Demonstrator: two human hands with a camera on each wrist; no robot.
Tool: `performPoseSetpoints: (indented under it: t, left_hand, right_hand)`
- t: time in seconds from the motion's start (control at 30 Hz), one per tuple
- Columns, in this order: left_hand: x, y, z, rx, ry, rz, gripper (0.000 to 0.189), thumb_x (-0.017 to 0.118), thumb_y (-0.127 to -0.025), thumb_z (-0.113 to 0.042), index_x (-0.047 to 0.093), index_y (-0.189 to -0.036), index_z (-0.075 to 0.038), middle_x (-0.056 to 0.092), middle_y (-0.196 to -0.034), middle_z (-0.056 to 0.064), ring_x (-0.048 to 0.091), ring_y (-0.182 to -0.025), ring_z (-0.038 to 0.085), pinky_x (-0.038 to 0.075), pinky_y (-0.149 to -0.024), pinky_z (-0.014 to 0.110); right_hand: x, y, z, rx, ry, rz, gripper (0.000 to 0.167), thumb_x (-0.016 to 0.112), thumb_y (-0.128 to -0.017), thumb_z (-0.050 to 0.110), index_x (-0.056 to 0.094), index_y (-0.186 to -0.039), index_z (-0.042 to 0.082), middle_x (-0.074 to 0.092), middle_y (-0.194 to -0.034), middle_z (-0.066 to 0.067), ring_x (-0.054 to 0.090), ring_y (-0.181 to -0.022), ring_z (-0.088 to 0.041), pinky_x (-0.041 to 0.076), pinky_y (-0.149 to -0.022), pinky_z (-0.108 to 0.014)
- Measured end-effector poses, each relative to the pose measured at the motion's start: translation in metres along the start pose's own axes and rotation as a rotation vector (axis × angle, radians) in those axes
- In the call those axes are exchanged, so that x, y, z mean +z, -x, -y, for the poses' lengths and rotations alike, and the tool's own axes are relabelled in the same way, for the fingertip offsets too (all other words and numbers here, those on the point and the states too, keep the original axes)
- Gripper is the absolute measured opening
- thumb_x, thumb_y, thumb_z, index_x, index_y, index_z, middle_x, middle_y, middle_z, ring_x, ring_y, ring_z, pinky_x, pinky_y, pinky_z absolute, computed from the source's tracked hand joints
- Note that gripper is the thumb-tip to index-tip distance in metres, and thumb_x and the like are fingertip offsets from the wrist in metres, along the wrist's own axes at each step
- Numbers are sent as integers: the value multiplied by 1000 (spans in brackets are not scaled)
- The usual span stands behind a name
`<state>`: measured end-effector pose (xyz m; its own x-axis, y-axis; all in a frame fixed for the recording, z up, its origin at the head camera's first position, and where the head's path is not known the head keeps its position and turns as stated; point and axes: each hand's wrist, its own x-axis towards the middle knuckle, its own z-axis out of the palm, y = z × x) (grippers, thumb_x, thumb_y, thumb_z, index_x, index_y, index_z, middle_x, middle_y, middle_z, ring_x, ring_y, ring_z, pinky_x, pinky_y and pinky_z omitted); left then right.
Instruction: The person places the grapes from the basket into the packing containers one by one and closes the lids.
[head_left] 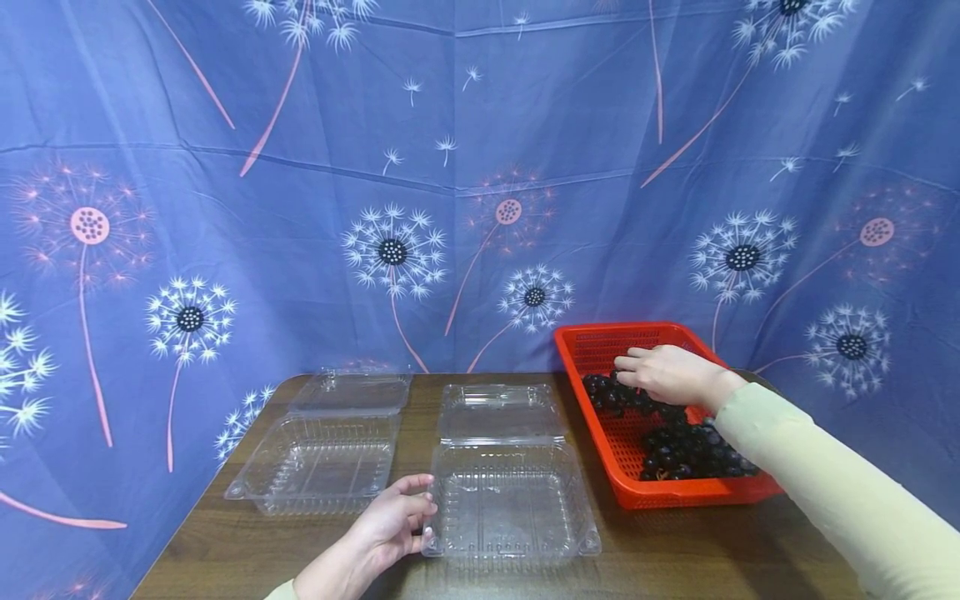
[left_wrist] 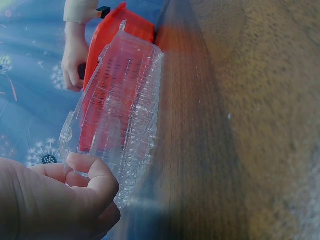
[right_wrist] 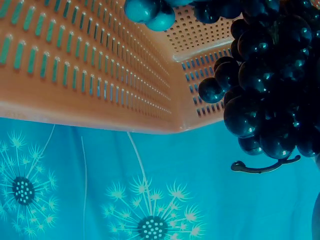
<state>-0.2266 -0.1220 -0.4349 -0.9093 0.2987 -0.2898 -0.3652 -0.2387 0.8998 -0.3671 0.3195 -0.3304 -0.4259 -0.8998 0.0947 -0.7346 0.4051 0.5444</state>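
My left hand (head_left: 396, 521) pinches the left rim of a clear plastic clamshell box (head_left: 510, 508), thumb and fingers at its edge. That box stands on the table with its lid (head_left: 501, 412) folded back. In the left wrist view the curled fingers (left_wrist: 102, 182) overlap the box's near corner. Inside the red basket (head_left: 600, 433), my right hand (head_left: 663, 372) grips a bunch of dark grapes (right_wrist: 270, 85) at its upper part. The bunch fills the right side of the right wrist view, a bare stem (right_wrist: 265, 167) sticking out. Most of the right hand is hidden there.
A second clear clamshell box (head_left: 322, 458), lid raised behind it, stands to the left. More dark grapes (head_left: 686, 450) lie in the basket's near part. The wooden table (head_left: 217, 550) ends at a blue dandelion-print cloth (head_left: 300, 250) hanging behind.
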Motion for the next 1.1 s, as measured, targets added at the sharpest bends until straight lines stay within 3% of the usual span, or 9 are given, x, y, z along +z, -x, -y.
performPoseSetpoints:
  t: [0.3, 0.57, 1.1]
  left_hand:
    - [0, -1, 2, 1, 7, -6, 45, 53, -81, 7, 38, -122, -2, 42, -89, -1, 44, -69, 6, 45, -60, 17]
    - [1, -1, 2, 3, 5, 2, 46, 52, -81, 7, 37, -124, -2, 41, -91, 0, 44, -72, 7, 44, -62, 18]
    - [1, -2, 2, 4, 1, -1, 46, 52, -81, 7, 37, -123, -1, 38, -92, 1, 43, -72, 8, 44, -61, 19]
  right_hand:
    - [-4, -1, -1, 29, 25, -19, 28, 75, -72, 7, 64, -97, 15, 61, -103, -4, 58, -90, -25, 50, -58, -38]
    - [-13, 3, 3, 123, 0, 90, 36, 74, -75, 7, 64, -109, 14, 60, -119, -11, 57, -109, -33, 51, -77, -53]
    - [-21, 3, 0, 131, 34, 47, 36, 74, -74, 7, 66, -108, 14, 61, -119, -11, 58, -108, -35, 48, -77, -54]
